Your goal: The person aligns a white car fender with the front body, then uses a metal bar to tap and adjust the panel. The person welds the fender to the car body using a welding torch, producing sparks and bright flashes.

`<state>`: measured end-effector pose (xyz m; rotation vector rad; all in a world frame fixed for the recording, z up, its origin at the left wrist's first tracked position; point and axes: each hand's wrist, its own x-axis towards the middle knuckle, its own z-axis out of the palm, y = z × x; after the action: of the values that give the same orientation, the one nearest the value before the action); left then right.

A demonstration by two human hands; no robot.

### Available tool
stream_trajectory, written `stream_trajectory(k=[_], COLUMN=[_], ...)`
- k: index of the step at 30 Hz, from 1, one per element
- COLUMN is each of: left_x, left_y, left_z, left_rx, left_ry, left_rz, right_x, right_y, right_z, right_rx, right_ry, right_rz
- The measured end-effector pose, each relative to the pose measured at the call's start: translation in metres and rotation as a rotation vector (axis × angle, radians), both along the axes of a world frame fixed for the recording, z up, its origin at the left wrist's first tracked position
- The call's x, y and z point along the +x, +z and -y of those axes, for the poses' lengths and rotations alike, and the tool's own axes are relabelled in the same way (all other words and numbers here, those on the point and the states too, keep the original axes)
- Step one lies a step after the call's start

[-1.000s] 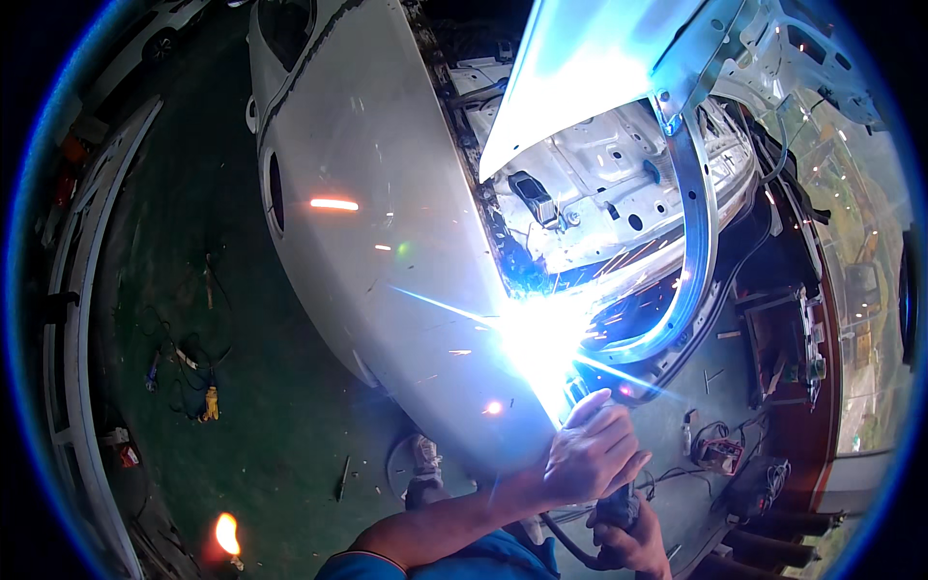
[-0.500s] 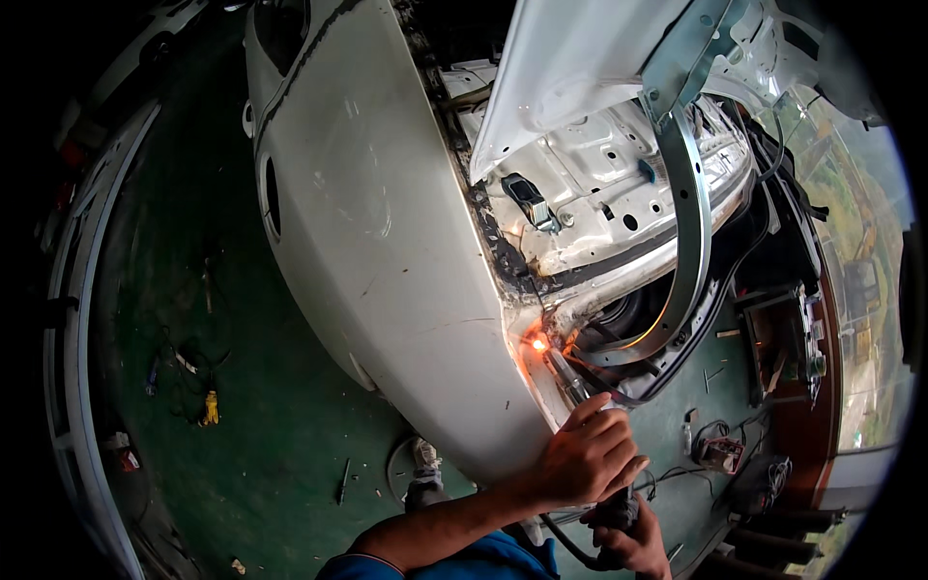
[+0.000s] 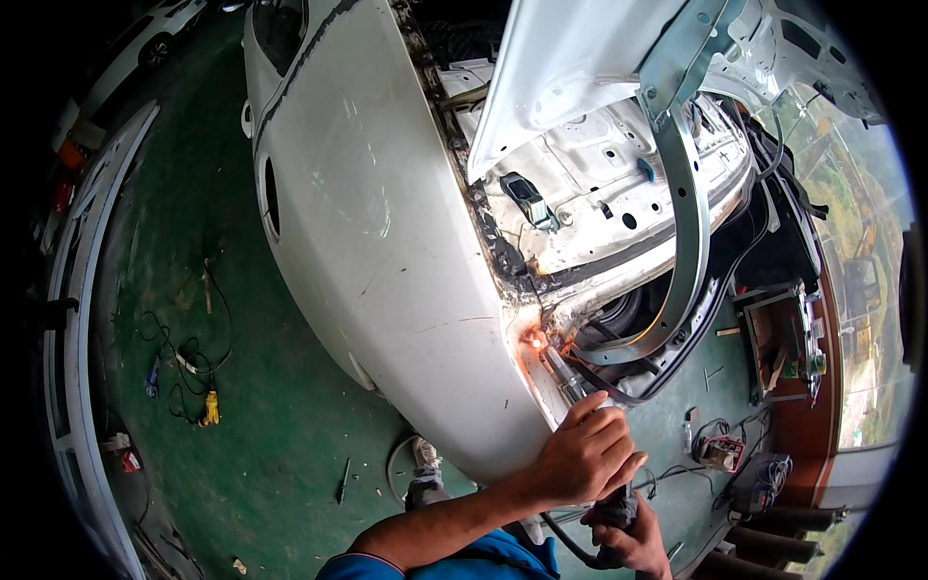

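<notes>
A welding torch (image 3: pixel 564 374) points up and to the left, its nozzle tip at the corner where the white car's rear side panel (image 3: pixel 387 242) meets the boot opening. An orange glow (image 3: pixel 536 339) shows at the tip. My left hand (image 3: pixel 588 452) is wrapped round the torch's neck, just behind the nozzle. Lower down, my right hand (image 3: pixel 636 543) grips its dark handle, from which a black cable (image 3: pixel 572 544) runs. The fingers of the right hand are partly hidden by the handle. Scorched, bare metal surrounds the glowing spot.
A curved grey metal hinge arm (image 3: pixel 691 193) arches over the boot opening beside the raised white lid (image 3: pixel 561 77). Cables and a yellow plug (image 3: pixel 211 408) lie on the green floor at left. A metal frame (image 3: pixel 72 319) stands farther left. Gas cylinders (image 3: pixel 773 543) lie at lower right.
The glow at the torch tip has shrunk and dimmed, and the surroundings look brighter. Both hands keep nearly the same place on the torch.
</notes>
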<state>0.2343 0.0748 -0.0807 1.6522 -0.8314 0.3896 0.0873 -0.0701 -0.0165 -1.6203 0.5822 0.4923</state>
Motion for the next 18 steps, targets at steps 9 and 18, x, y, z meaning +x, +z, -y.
stream_trajectory(k=[9, 18], left_x=[0.0007, 0.0024], left_y=[-0.0005, 0.0083], left_z=[0.0001, -0.0071], left_rx=[-0.001, 0.056], left_ry=[-0.006, -0.026], left_rz=[-0.007, -0.029], right_x=[0.0018, 0.0005], right_y=[0.0002, -0.0001], right_z=[-0.0014, -0.0019], right_rx=[0.013, 0.007], right_ry=[-0.005, 0.005], right_rz=[0.012, 0.035])
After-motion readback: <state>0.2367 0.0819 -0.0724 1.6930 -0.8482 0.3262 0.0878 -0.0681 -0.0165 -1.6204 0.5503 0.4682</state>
